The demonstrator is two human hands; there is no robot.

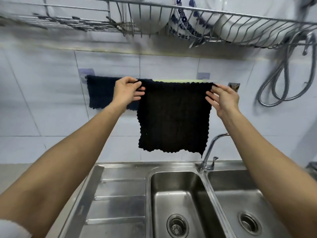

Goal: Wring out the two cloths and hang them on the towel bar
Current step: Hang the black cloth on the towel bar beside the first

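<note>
done: one dark cloth draped on towel bar, far left | now: left hand and right hand pinch black cloth top corners, spread before bar above sink | left: drape it over

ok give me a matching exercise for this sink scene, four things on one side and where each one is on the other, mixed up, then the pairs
Things:
1. black cloth
2. dark blue cloth
3. blue-patterned bowl
4. metal hose

Places:
A. in the wire dish rack up top
B. looped on the wall at far right
C. held by its top corners in the left hand and right hand
D. already draped over the towel bar, at its left end

Pairs: 1-C, 2-D, 3-A, 4-B
</note>
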